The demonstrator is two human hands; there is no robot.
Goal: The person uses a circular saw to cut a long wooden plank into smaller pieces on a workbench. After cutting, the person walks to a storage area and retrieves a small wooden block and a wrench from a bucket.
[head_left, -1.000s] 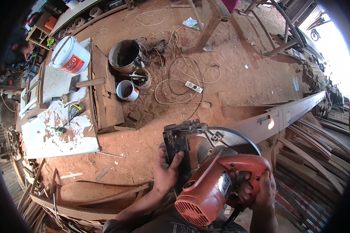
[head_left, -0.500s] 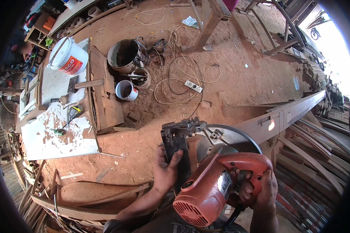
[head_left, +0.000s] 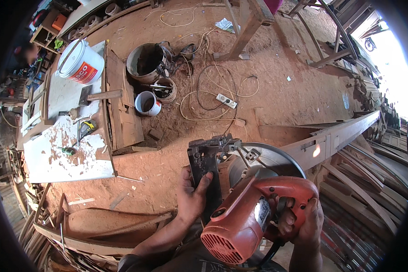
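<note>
1. A red-bodied circular saw (head_left: 233, 222) is held up in front of the person's torso, its silver blade guard (head_left: 281, 158) facing away from the body.
2. The right hand (head_left: 307, 222) is wrapped around the saw's rear loop handle (head_left: 299, 190), fingers curled through the opening.
3. The left hand (head_left: 192, 199) grasps the saw's black base plate (head_left: 205, 167), thumb lying on the face toward the person.
4. A dark power cord (head_left: 273, 253) hangs from the saw near the right hand.
5. To the left, a worn white-topped bench (head_left: 68, 170) carries a lidded white bucket (head_left: 77, 56) and a black-and-yellow tape measure (head_left: 87, 128).
6. Beyond the saw, a white power strip (head_left: 226, 101) lies among loose cables on the reddish ground (head_left: 163, 145).
7. A long mortised timber beam (head_left: 337, 138) stretches off to the right.
</note>
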